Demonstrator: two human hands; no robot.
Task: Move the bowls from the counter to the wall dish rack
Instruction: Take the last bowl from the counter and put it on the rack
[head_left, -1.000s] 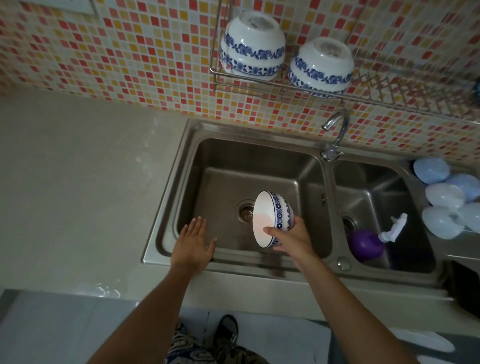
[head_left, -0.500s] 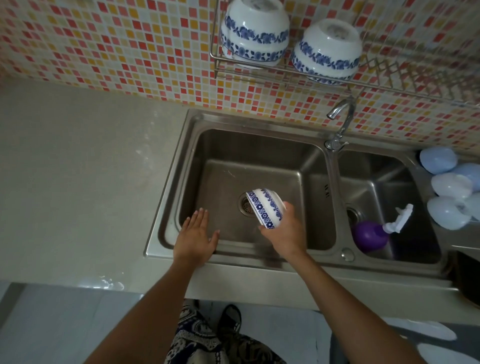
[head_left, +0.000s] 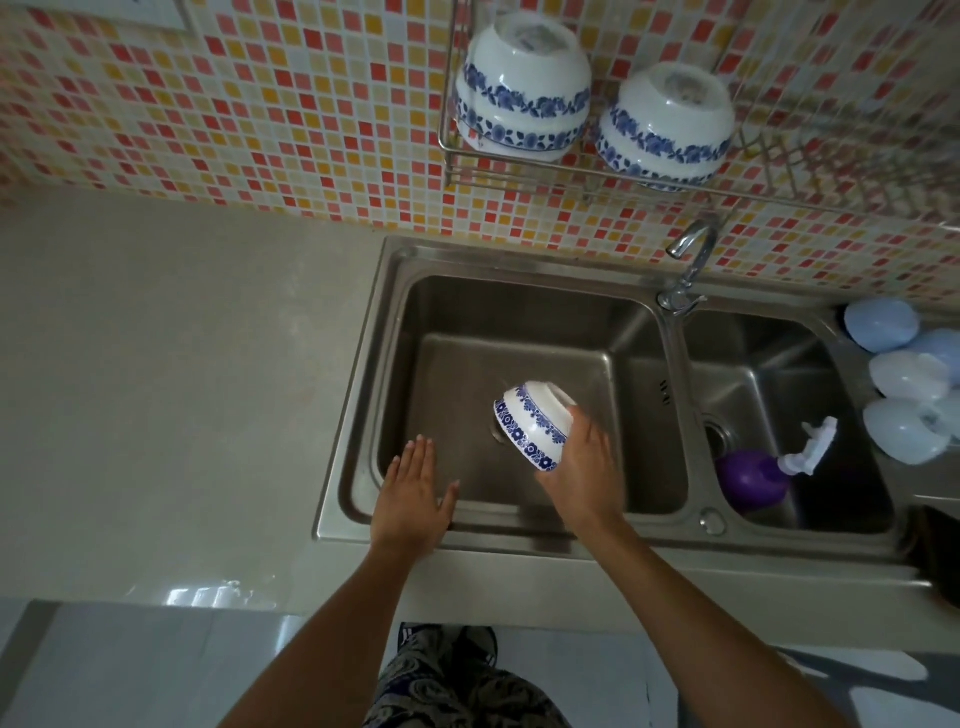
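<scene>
My right hand (head_left: 584, 470) grips a white bowl with blue flower bands (head_left: 530, 421), turned mouth-down and tilted over the left sink basin. My left hand (head_left: 413, 499) lies flat with straight fingers on the sink's front rim, holding nothing. On the tiled wall above hangs a wire dish rack (head_left: 519, 166). It holds upturned matching bowls: a stack at the left (head_left: 522, 88) and another bowl to its right (head_left: 665, 124).
A double steel sink (head_left: 363, 415) with a tap (head_left: 691, 260) between basins. A purple spray bottle (head_left: 753, 480) lies in the right basin. Several pale blue bowls (head_left: 904, 384) sit on the right counter. A beige counter (head_left: 182, 389) stretches to the left.
My right hand turned the bowl from on its side with the inside showing to mouth-down and lifted it a little. My left hand stayed on the sink rim.
</scene>
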